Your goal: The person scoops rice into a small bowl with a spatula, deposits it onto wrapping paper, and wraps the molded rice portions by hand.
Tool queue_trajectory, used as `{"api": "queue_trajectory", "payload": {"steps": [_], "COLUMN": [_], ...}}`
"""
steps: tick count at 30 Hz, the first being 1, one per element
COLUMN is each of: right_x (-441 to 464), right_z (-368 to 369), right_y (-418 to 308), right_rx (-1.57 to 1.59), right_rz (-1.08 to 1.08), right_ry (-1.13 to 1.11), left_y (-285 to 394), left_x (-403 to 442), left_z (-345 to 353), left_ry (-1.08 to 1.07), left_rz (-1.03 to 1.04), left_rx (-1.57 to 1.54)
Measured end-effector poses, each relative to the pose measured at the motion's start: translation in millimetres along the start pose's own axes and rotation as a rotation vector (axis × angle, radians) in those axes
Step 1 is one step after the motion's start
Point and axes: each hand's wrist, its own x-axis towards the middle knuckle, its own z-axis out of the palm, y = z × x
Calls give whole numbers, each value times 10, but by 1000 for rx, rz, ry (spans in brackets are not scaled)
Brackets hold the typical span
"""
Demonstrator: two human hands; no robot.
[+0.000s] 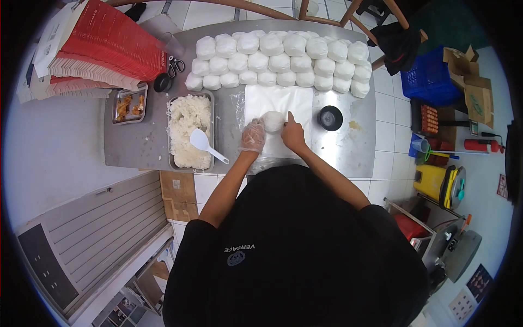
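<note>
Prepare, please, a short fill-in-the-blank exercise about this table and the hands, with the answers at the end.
Only the ____ hand wears a clear glove.
The head of the white paddle lies on the ____ in the metal tray.
The round bowl to the right of the white sheet is ____ in colour.

Missing words: left; rice; black.

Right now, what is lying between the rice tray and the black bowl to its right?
In the head view: clear plastic film, then the gloved left hand, a white ball and the right hand, on or over a white sheet.
</note>
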Motion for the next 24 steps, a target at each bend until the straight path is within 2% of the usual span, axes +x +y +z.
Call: {"api": "queue_trajectory", "payload": {"steps": [2,3,5,6,8,10,11,13,15,18,21,24], "right_x": [11,-3,-71,-172,-237,-282,-293,-358,-396,-381,-358,-315], "right_z": [5,-9,0,34,24,-78,-148,-326,-409,-542,-588,-634], "right_y": [6,-12,-55,-53,-62,-183,-254,-400,-590,-767,-799,-827], "right_rx": [80,148,214,306,395,589,588,626,666,736,795,928], "right_rz": [64,65,49,43,44,-50,-52,-68,-42,11,9,-32], "right_ry": [9,-12,-39,-1,43,149,150,87,105,123,178,247], "left_y": [40,-13,-174,-136,101,243,276,339,428,496,582,617], "left_x": [-2,-8,-22,-24,7,16,47,128,229,311,315,276], "left_z": [61,216,574,507,253,117,41,-102,-237,-475,-696,-819], "left_ry": [-64,-61,103,107,238,255,279,293,308,304,313,228], "left_rz": [-164,-162,-345,-346,-611,-657,-698,-722,-746,-748,-674,-596], "left_rx": [-227,-224,-912,-909,-1368,-1482,-1591,-1548,-1512,-1698,-1797,-1855]}}
